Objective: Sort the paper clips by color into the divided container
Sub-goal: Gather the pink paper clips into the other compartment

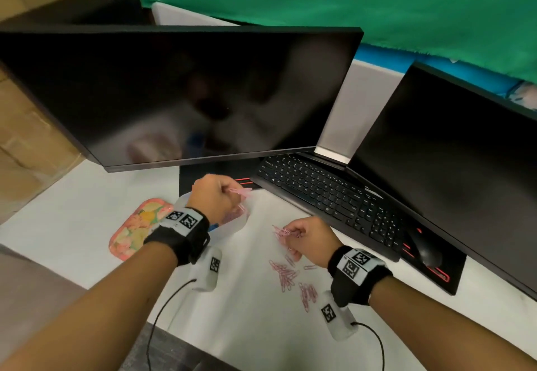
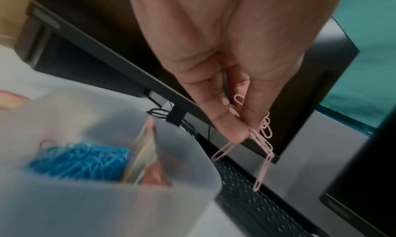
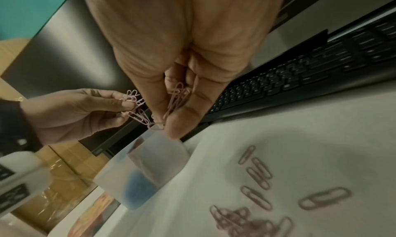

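Observation:
My left hand (image 1: pixel 232 196) hovers over the translucent divided container (image 1: pixel 239 226), pinching a bunch of pink paper clips (image 2: pixel 263 137) between thumb and fingers (image 2: pixel 231 129). Blue clips (image 2: pixel 81 162) fill one compartment of the container (image 2: pixel 188 152), and pink clips show in another in the head view. My right hand (image 1: pixel 290 236) is raised above the white table and holds more pink clips (image 3: pixel 177 98) in its curled fingers. Several loose pink clips (image 1: pixel 288 277) lie on the table below it, also blurred in the right wrist view (image 3: pixel 258 173).
A black keyboard (image 1: pixel 328 196) and mouse (image 1: pixel 425 250) lie to the right on a black mat. A large dark monitor (image 1: pixel 189 94) overhangs the container, with a second monitor (image 1: pixel 465 167) at right. A floral case (image 1: pixel 136 228) lies left of the container.

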